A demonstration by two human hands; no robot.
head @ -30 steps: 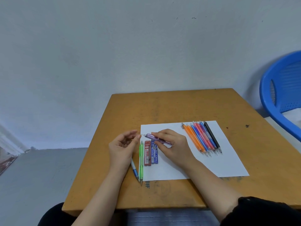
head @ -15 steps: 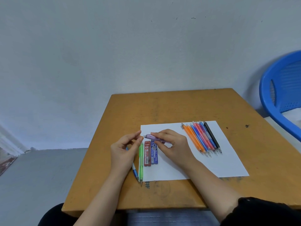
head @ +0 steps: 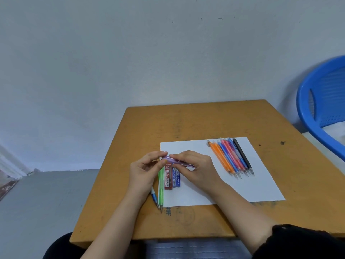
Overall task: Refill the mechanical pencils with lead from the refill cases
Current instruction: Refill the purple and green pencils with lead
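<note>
A purple mechanical pencil [head: 176, 161] is held above the white paper sheet [head: 214, 184]. My right hand [head: 197, 168] grips its barrel, and my left hand [head: 145, 170] pinches its cap end between thumb and forefinger. Below the hands lie a red lead refill case [head: 168, 179] and a blue lead refill case [head: 176, 179] side by side. A green pencil [head: 161, 189] and a blue pencil [head: 154, 198] lie to their left, partly under my left hand. A row of several coloured pencils [head: 230, 157] lies on the sheet's right part.
The wooden table [head: 205, 120] stands against a pale wall, with its left edge close to my left arm. A blue plastic chair [head: 323, 107] stands at the right, beside the table's far right corner.
My left hand has risen from the table and closed in on the purple pencil's cap end, now pinching it. My right hand has kept hold of the barrel.
</note>
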